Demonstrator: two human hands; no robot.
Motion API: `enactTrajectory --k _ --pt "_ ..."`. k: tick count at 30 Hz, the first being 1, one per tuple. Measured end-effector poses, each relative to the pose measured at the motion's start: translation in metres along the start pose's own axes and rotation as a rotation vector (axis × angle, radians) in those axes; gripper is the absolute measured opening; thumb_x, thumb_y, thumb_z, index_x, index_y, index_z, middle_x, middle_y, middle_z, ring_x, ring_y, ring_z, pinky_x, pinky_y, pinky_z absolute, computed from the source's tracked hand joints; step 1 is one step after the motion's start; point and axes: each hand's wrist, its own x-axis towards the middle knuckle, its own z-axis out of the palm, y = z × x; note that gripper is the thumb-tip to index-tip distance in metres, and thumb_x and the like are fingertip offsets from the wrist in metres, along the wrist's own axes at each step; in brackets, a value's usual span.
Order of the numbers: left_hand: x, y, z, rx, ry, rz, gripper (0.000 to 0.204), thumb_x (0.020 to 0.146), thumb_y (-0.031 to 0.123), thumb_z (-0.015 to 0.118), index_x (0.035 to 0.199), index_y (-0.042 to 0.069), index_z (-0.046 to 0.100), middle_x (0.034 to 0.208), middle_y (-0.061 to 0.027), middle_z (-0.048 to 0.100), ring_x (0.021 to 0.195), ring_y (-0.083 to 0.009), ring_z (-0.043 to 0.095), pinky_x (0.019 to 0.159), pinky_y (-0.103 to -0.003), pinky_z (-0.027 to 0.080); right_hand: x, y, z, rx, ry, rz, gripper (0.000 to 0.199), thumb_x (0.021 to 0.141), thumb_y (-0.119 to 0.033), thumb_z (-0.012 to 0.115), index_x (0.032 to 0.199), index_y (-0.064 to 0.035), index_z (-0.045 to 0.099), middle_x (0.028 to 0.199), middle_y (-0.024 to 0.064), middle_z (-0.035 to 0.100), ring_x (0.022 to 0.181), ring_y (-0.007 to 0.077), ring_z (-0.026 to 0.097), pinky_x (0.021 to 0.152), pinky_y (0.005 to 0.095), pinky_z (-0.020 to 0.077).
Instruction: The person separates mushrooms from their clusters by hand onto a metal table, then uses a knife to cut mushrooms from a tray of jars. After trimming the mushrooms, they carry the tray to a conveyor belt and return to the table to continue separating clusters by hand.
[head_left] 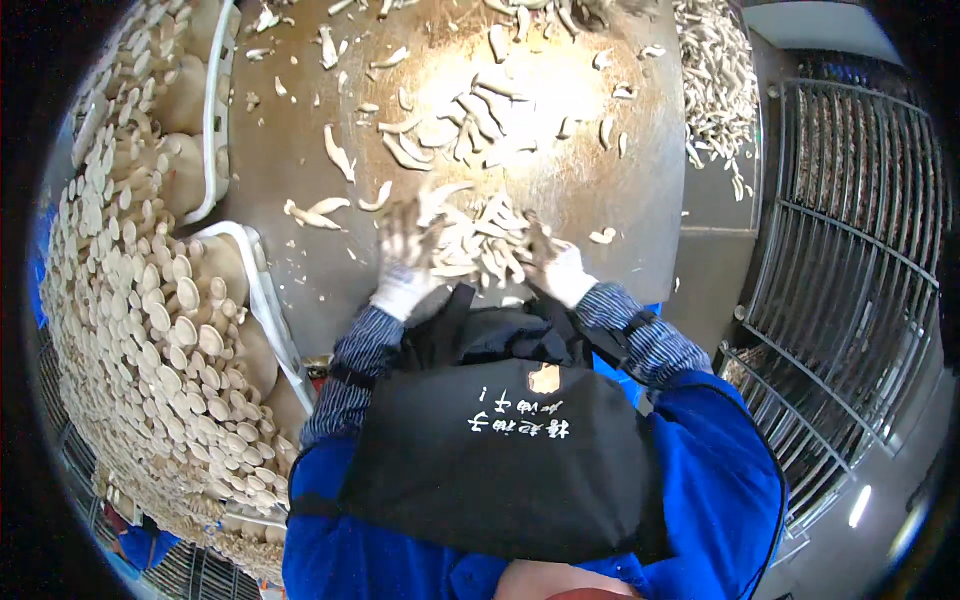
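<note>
A heap of pale, elongated mushrooms (pixel 480 240) lies on the metal worktable (pixel 300 110) close in front of me. On the heap's left side is my left hand (pixel 405 250), in a white glove with dirty fingers; motion blurs it slightly, and its fingers look spread. My right hand (pixel 553 262), gloved the same way, rests against the right side of the heap with fingers stretched along the mushrooms. Neither hand visibly lifts one. Farther off, a looser cluster of mushrooms (pixel 475 115) lies under bright light, with single ones scattered around it.
White-rimmed crates (pixel 262 290) packed with flat-capped mushrooms (pixel 190 340) line the left side. More loose mushrooms (pixel 718 80) are massed beyond the table's right edge. Metal racks (pixel 860 210) stand at the right. A person in blue (pixel 148 545) is at the far lower left.
</note>
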Motion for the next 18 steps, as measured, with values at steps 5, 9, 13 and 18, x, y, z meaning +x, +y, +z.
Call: enactTrajectory --k 5,9,13,18 --pt "0.172 -0.039 0.018 0.428 0.322 -0.002 0.089 0.081 0.043 0.063 0.151 0.006 0.022 0.155 -0.0262 0.014 0.142 -0.0432 0.020 0.117 -0.054 0.016 0.186 0.000 -0.032 -0.053 0.178 0.138 0.066 0.089 -0.042 0.057 0.135 0.0036 0.043 0.112 0.0254 0.063 0.101 0.0410 0.061 0.087 0.0455 0.0492" --pt "0.269 -0.078 -0.057 -0.147 -0.032 -0.504 0.080 0.084 0.046 0.061 0.147 0.005 0.031 0.151 -0.0252 0.028 0.136 -0.0423 0.034 0.111 -0.048 0.031 0.213 -0.061 -0.171 0.269 0.302 0.526 0.072 0.084 -0.039 0.066 0.135 0.0053 0.041 0.107 0.0269 0.064 0.097 0.0410 0.062 0.084 0.0452 0.0509" --pt "0.239 -0.041 -0.088 0.081 0.330 -0.152 0.062 0.088 0.036 0.058 0.140 0.005 0.043 0.145 -0.0258 0.039 0.131 -0.0394 0.040 0.108 -0.049 0.034 0.137 -0.019 -0.167 0.318 0.512 0.096 0.067 0.085 -0.035 0.068 0.139 -0.0039 0.043 0.123 0.0264 0.059 0.112 0.0316 0.061 0.089 0.0398 0.0514" --pt "0.108 0.093 -0.037 0.079 -0.595 0.738 0.039 0.075 0.025 0.064 0.111 0.011 0.060 0.101 -0.0168 0.063 0.090 -0.0314 0.064 0.081 -0.045 0.050 -0.073 0.033 -0.061 0.971 0.686 0.496 0.034 0.094 -0.014 0.058 0.125 -0.0022 0.055 0.099 0.0171 0.065 0.087 0.0172 0.065 0.074 0.0276 0.0529"
